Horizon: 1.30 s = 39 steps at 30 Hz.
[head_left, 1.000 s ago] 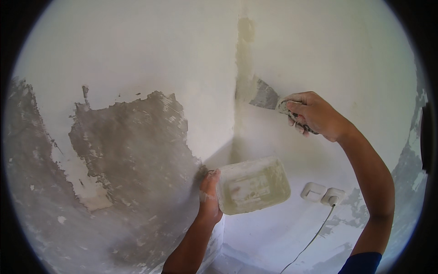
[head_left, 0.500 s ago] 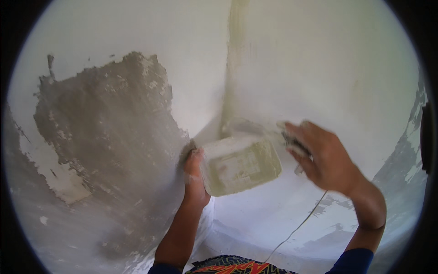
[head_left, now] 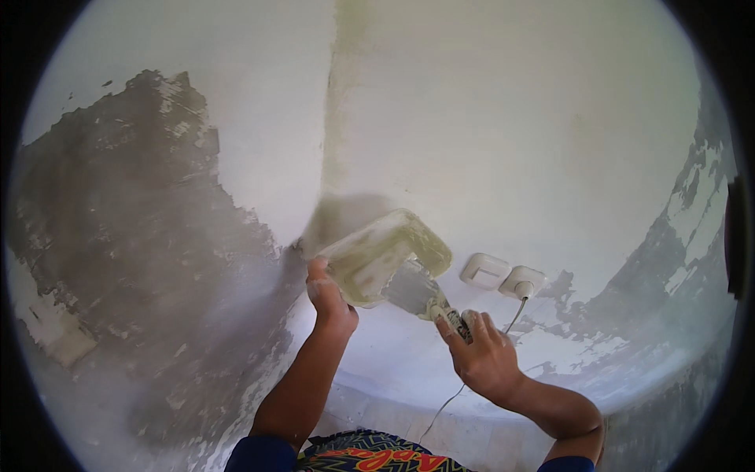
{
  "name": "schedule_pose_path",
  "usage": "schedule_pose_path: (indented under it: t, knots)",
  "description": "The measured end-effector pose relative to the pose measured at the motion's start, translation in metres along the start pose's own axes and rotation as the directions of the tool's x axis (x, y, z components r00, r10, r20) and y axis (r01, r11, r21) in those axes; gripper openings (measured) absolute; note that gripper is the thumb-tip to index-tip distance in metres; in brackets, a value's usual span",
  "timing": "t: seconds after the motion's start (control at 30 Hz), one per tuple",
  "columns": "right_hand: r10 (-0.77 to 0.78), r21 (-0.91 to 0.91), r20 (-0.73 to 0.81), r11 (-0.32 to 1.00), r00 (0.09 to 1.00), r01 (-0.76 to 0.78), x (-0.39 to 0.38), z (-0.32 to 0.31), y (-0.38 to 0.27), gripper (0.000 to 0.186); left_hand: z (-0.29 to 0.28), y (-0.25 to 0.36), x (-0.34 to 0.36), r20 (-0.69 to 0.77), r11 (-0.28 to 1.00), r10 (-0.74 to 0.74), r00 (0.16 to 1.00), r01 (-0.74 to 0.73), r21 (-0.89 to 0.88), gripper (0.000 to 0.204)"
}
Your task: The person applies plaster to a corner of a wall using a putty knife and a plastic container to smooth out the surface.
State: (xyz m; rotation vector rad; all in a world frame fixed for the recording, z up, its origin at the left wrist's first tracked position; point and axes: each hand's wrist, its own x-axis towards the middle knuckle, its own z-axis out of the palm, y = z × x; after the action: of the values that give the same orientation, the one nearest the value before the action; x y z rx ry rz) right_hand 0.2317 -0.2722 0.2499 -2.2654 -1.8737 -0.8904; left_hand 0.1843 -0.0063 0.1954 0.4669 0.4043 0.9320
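Note:
My left hand (head_left: 330, 297) grips the left end of a shallow plastic tub (head_left: 435, 250), whose inside is smeared with pale greenish filler paste. The tub is tilted, its open side toward me. My right hand (head_left: 486, 358) is wrapped round the paste-caked handle of a putty knife (head_left: 411, 288). The knife's broad metal blade reaches over the tub's near right rim and lies against the inside; whether paste sits on the blade I cannot tell. Behind the tub, a greenish strip of filler (head_left: 340, 118) runs down the corner between two walls.
A white switch (head_left: 485, 271) and a socket (head_left: 522, 282) with a plug in it are on the right wall. A thin cable (head_left: 443, 411) hangs from the plug past my right hand. Bare grey patches (head_left: 126, 189) break up the white paint on both sides.
The putty knife has come down from above the tub's right end to its near rim, my right hand moving down and left. The view has shifted right, uncovering the switch and socket.

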Motion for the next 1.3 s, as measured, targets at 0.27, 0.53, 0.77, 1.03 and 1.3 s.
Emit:
schedule_pose_path:
  t: [0.27,0.53,0.77,1.03,1.3]
  knots:
    - [0.04,0.043,-0.076,0.998,0.996,-0.037,-0.035,0.016,-0.001,0.054,-0.015,0.014,0.006,0.029,0.997,0.012,1.0,-0.014,0.072,0.054]
    - [0.141,0.319,-0.226,0.945,0.964,-0.063,-0.019,0.025,0.005,0.05,-0.036,0.014,0.012,0.122,0.958,0.208,0.97,-0.227,0.172,0.059]
    - [0.245,0.43,-0.401,0.901,0.882,-0.055,0.043,0.057,0.015,0.051,-0.018,0.01,-0.004,0.049,0.973,0.178,0.983,-0.183,0.143,0.062]
    - [0.202,0.365,-0.453,0.931,0.868,-0.026,0.039,0.114,0.019,0.054,-0.008,0.018,-0.006,-0.048,0.999,0.011,0.999,-0.01,0.037,0.056]
    - [0.2,0.453,-0.257,0.889,0.946,-0.065,-0.02,0.118,0.03,0.053,-0.008,0.017,-0.002,-0.046,0.994,0.071,0.996,-0.067,0.085,0.055]
